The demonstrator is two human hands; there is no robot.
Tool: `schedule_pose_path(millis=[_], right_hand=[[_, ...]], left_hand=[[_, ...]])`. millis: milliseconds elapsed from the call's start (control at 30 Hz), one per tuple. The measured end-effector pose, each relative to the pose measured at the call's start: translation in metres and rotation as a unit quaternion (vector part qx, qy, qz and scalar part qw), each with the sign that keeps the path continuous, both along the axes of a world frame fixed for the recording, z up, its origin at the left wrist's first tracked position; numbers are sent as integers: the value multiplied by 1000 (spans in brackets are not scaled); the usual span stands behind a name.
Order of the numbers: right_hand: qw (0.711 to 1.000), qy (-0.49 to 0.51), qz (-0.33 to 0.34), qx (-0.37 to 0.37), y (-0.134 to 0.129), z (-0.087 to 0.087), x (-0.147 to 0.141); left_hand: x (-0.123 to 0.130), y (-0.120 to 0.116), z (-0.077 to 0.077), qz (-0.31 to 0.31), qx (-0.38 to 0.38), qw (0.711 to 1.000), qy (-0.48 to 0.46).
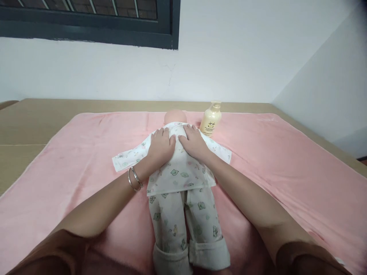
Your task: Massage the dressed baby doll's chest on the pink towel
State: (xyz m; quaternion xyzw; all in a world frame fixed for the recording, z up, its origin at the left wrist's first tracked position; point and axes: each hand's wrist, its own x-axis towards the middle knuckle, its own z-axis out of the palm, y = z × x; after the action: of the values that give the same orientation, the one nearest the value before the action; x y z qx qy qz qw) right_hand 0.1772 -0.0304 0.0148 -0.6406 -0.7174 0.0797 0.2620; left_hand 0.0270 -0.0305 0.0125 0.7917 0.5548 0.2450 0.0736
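Rolled trouser cuffs (pixel 209 253) are lying at bottom centre; our left hand (pixel 162 147) and right hand (pixel 194 143), apart and unclenched, are pressing flat on the doll's printed shirt (pixel 179 173) at frame centre.

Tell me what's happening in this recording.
A person rests both hands, left and right, flat on the upper back of a doll in a patterned top and cuffed trousers. It lies face down on a pink blanket. A pump bottle stands beyond the right hand.
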Motion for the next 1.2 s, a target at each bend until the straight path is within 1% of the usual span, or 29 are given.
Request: schedule_pose_path(millis=[67, 133, 167, 233, 300, 367, 400, 467, 533, 600, 667, 767, 833, 867, 933, 1000, 1067, 1133, 1200], right_hand=[[1000, -12, 2, -20, -1, 7, 0], [999, -50, 3, -18, -9, 11, -4], [997, -74, 3, -11, -14, 13, -7], [994, -112, 6, 11, -25, 12, -16], [992, -120, 17, 39, -32, 9, -22], [993, -98, 31, 56, -30, 7, -22], [995, -81, 35, 53, -26, 7, -20], [998, -41, 43, 30, -14, 9, -11], [999, -15, 49, 0, -4, 13, -3], [999, -26, 45, -9, -4, 16, -2], [997, -74, 30, 8, -15, 19, -9], [989, -141, 27, 43, -35, 21, -22], [988, -150, 32, 29, -38, 24, -23], [990, -139, 32, 17, -35, 25, -20], [995, -97, 30, -3, -22, 26, -11], [998, -54, 28, -15, -7, 25, -2], [998, -44, 23, -25, -1, 21, 0], [997, -69, 16, -19, -7, 17, -6], [995, -97, 17, 2, -18, 15, -16]], left_hand=[[4, -12, -2, -8, 25, 1000, 15], [4, -17, -1, -42, 49, 998, 18], [2, -15, 1, -61, 49, 997, 17], [-4, -6, 10, -83, 15, 996, 8], [-8, 6, 19, -71, -45, 996, -13], [-8, 10, 24, -42, -81, 996, -22], [-6, 7, 24, -28, -79, 996, -16], [2, -5, 19, -5, -46, 999, 6], [9, -18, 10, -3, -10, 1000, 12], [12, -22, 3, -14, 2, 1000, -6], [8, -13, -1, -20, -5, 999, -42], [-1, 11, -3, -16, -33, 990, -133], [-4, 18, -3, -7, -47, 982, -181], [-3, 18, -3, -3, -48, 982, -184], [0, 10, -2, -3, -31, 987, -155], [3, 1, 2, -17, -8, 994, -110], [4, -2, 6, -35, -10, 996, -84], [2, 2, 10, -36, -38, 996, -66], [0, 10, 12, -17, -58, 997, -53]])
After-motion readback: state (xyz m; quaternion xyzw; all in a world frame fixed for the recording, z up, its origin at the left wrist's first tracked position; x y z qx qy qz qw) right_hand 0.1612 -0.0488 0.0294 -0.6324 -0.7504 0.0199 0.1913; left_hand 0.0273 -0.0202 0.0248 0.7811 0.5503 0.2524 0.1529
